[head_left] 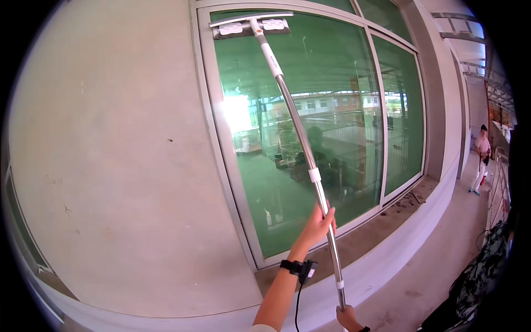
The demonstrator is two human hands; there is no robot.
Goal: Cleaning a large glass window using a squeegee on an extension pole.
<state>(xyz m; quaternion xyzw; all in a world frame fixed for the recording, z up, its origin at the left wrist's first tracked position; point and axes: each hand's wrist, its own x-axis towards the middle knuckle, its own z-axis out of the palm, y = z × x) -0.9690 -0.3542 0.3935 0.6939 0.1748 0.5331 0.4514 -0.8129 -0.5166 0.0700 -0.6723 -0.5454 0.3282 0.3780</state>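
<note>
A window squeegee (pixel 233 29) with a white-and-grey head is at the top left of a green-tinted window (pixel 254 193), up by the frame. Its long silver pole (pixel 298 124) with white collars slants down to the right toward me. My left hand (pixel 319 226) is closed around the pole's lower half, below a white collar. Lower down, at the bottom edge of the view, my right hand (pixel 348 319) is wrapped around the pole's end; part of that hand is cut off. A black strap with a small device (pixel 300 269) sits on my left wrist.
A pale plastered wall (pixel 121 138) stands left of the window. The ledge (pixel 362 233) below the window has dark debris on its right part. Along the walkway at right, a person (pixel 482 157) stands near a metal railing (pixel 499 188). Camouflage-patterned fabric (pixel 480 271) shows at lower right.
</note>
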